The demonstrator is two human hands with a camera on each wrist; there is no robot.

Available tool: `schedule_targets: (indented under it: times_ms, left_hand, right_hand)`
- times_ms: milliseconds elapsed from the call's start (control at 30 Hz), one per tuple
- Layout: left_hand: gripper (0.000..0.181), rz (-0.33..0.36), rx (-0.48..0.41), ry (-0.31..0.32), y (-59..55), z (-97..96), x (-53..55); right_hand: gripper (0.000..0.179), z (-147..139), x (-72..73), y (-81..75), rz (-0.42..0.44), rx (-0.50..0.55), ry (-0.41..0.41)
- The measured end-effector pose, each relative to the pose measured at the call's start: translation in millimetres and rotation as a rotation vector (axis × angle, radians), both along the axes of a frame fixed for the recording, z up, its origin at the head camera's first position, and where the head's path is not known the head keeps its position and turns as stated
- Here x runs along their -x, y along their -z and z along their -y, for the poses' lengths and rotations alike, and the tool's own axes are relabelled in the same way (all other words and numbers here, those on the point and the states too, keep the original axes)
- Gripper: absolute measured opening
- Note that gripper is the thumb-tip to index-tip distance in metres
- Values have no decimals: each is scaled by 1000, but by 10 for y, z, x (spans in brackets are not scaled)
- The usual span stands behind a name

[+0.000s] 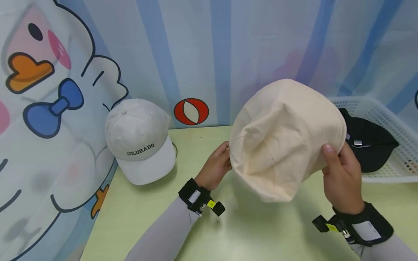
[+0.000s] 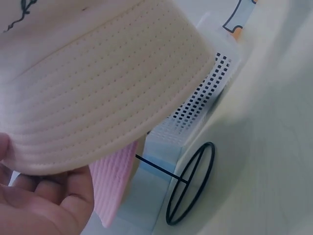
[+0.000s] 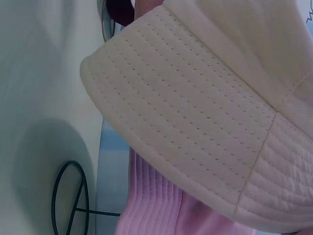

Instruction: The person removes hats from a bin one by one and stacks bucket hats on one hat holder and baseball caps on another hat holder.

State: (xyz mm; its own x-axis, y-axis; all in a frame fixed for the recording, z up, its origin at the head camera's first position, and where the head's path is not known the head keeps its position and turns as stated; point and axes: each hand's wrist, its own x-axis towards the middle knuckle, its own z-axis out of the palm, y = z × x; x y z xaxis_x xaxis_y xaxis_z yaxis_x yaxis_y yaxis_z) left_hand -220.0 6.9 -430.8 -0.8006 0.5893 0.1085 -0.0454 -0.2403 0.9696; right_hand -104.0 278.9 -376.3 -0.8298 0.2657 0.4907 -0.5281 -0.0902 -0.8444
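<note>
A cream bucket hat [image 1: 287,139] is held up above the table between both hands, its crown creased and dented. My left hand [image 1: 213,166] grips the hat's left edge; the left wrist view shows its fingers curled under the stitched brim [image 2: 112,88]. On the other side, my right hand [image 1: 343,177] pinches the brim, thumb on the near face and fingers behind. Rows of stitching run along the brim [image 3: 181,107] in the right wrist view. Part of a dark line drawing [image 2: 22,17] shows on the crown in the left wrist view.
A pale cap [image 1: 138,141] lettered COLORADO stands at left. On the right, a white basket [image 1: 385,178] holds a black hat [image 1: 370,145]. Both wrist views show a pink hat [image 2: 115,178] and a black wire stand [image 2: 188,183]. A patterned curtain [image 1: 248,43] hangs behind the table [image 1: 196,224].
</note>
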Motion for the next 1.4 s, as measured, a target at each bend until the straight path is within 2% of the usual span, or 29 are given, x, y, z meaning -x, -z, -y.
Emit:
schedule_targets:
  times_ms: [133, 333, 500, 667, 900, 1033, 1200, 1400]
  left_hand:
    - [20, 11, -32, -7, -90, -49, 28]
    - [24, 20, -25, -16, -239, -98, 100]
    - [34, 17, -16, 0, -327, -131, 158]
    - [37, 34, -38, -11, -396, -172, 218]
    - [32, 40, -103, -31, -523, -232, 324]
    - [31, 33, -117, -48, -584, -255, 386]
    - [34, 15, -122, -46, -639, -280, 447]
    - [36, -12, -156, -39, -694, -325, 528]
  right_hand:
    - [35, -12, 45, -14, -5, 39, -8]
    - [37, -30, 120, -32, -8, 149, -25]
    - [39, -30, 158, -57, 31, 203, -3]
    - [37, -45, 222, -86, 6, 271, -17]
    - [32, -114, 344, -154, -64, 350, -76]
    - [34, -163, 397, -193, -31, 364, -81]
    - [37, -236, 440, -223, -9, 403, -157]
    - [39, -318, 491, -255, 3, 418, -203]
